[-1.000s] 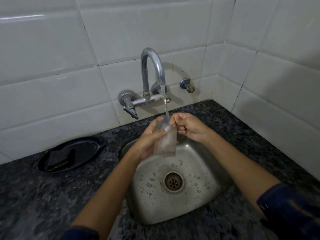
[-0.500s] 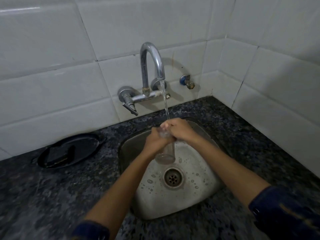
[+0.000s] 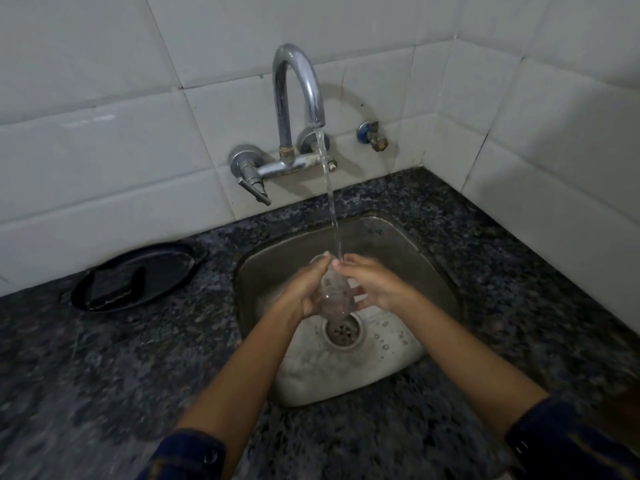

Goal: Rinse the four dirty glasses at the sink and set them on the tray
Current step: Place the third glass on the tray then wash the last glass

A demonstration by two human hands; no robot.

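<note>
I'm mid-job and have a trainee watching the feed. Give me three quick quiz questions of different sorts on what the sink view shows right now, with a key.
1. True or false: water is running from the tap as the glass is held over the sink.
2. Which hand wraps round the body of the glass?
A. the left hand
B. the right hand
C. neither
3. Fill in: the black tray lies on the counter to the ____ of the sink.

Key: 1 true. 2 A; the right hand's fingers touch the glass near its rim, under the stream. 3 left.
</note>
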